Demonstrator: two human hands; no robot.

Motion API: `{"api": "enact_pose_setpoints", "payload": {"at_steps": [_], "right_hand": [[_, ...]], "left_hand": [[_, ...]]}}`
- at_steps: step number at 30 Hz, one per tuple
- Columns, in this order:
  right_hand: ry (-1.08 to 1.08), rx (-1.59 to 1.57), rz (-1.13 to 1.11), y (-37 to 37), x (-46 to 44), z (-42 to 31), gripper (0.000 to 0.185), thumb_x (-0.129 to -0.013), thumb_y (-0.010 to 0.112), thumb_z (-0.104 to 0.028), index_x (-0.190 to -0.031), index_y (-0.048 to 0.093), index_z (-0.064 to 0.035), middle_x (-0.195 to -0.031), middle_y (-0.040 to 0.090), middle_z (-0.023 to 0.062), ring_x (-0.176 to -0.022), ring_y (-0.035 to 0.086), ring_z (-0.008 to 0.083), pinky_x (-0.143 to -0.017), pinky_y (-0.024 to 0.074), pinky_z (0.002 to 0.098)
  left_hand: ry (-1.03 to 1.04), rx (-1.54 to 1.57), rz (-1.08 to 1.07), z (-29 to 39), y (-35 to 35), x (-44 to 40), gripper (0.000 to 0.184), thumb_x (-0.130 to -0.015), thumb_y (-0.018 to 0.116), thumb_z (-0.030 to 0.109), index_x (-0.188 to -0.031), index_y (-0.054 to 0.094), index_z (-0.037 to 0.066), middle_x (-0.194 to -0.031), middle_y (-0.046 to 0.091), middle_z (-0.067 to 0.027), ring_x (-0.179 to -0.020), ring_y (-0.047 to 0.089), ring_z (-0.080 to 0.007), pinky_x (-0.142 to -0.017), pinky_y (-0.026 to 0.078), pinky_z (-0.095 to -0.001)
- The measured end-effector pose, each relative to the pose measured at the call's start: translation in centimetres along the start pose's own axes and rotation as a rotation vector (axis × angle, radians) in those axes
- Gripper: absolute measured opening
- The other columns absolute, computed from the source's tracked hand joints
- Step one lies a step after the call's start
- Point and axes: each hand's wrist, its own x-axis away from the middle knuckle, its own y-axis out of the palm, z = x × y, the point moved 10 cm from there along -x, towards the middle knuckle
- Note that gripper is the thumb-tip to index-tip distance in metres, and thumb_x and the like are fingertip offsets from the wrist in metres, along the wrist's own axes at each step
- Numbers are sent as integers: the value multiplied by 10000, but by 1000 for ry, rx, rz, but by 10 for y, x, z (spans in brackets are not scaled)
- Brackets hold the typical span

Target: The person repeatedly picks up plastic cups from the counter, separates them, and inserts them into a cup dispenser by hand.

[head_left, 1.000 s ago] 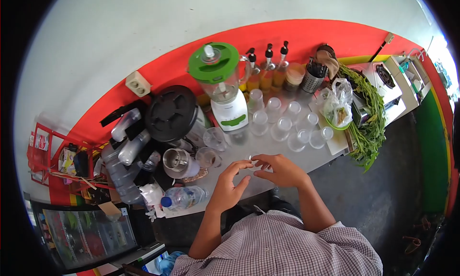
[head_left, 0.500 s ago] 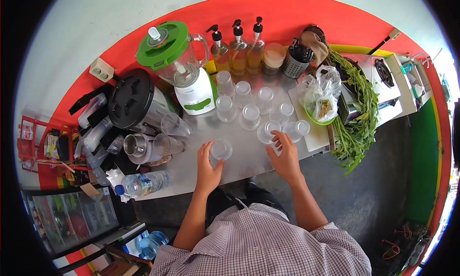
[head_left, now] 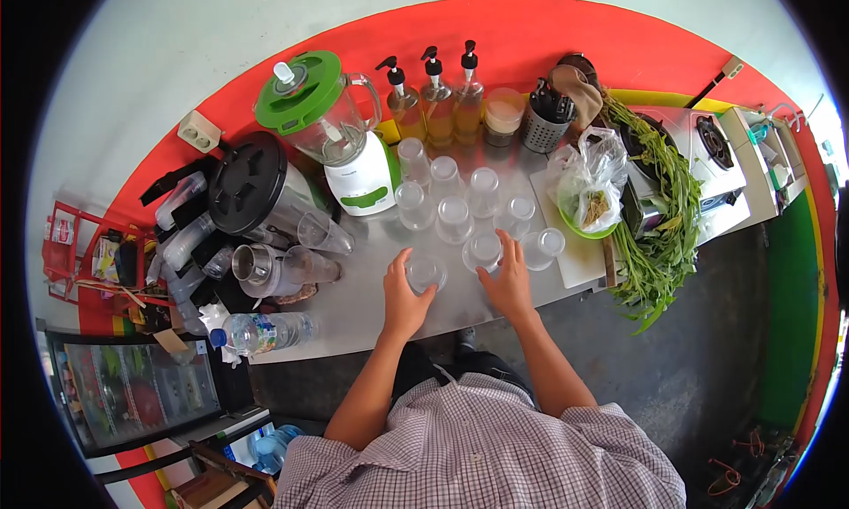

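Observation:
A clear plastic cup (head_left: 427,271) stands upside down near the front of the metal table, with the curved fingers and thumb of my left hand (head_left: 409,298) around its left and near sides. Just to the right, my right hand (head_left: 510,283) curls about the right and near sides of another upturned cup (head_left: 482,251). Its thumb is at the cup's lower edge and its fingertips are at the far right. More upturned clear cups, such as a middle one (head_left: 455,219) and a right one (head_left: 543,247), stand close together behind and beside my hands.
A green-lidded blender (head_left: 361,180) and pump bottles (head_left: 437,107) line the back. On the left are a black-lidded container (head_left: 249,186), a steel-topped shaker (head_left: 265,268) and a water bottle (head_left: 265,332). Leafy greens (head_left: 654,252) hang over the right edge beside a plastic bag (head_left: 591,177).
My left hand and its cup have moved right, toward the other cups. My right hand has moved left and closer around its cup, which has shifted slightly left. The camera view has shifted a little.

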Motion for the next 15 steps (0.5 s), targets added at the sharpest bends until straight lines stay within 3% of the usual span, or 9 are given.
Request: {"api": "enact_pose_setpoints", "payload": {"at_steps": [2, 6, 10, 14, 15], "right_hand": [[26, 2, -15, 5, 6, 4, 863, -837, 825, -60, -1596, 417, -105, -1460, 542, 212, -1340, 557, 455, -1077, 505, 501], [2, 15, -50, 17, 17, 4, 820, -854, 822, -83, -1577, 437, -100, -1419, 563, 199, -1152, 640, 407, -959, 557, 476], [13, 0, -144, 37, 25, 8, 801, -868, 830, -116, -1571, 444, -109, -1412, 567, 192, -984, 674, 357, -883, 582, 465], [48, -30, -232, 54, 25, 6, 802, -874, 834, -127, -1575, 444, -114, -1400, 585, 193, -976, 685, 359, -879, 586, 461], [10, -54, -247, 59, 24, 4, 809, -869, 838, -117, -1578, 448, -101, -1372, 602, 182, -948, 678, 320, -871, 581, 442]], "left_hand": [[76, -54, -14, -2, 4, -4, 813, -834, 859, 94, -1548, 471, 75, -1515, 552, -191, -1397, 503, -403, -1172, 425, -505], [97, -49, -6, -8, -2, -6, 775, -836, 867, 115, -1521, 508, 70, -1501, 581, -186, -1392, 518, -400, -1173, 424, -507], [-48, 29, 18, -3, -27, 3, 730, -849, 866, 137, -1501, 541, 78, -1478, 614, -170, -1376, 551, -362, -1134, 444, -483], [-35, 73, 81, 19, -68, 12, 726, -859, 857, 148, -1511, 543, 90, -1468, 621, -152, -1375, 566, -328, -1086, 462, -469], [-35, 65, 78, 23, -75, 13, 726, -859, 857, 148, -1511, 543, 90, -1468, 621, -152, -1375, 566, -328, -1086, 462, -469]]}}
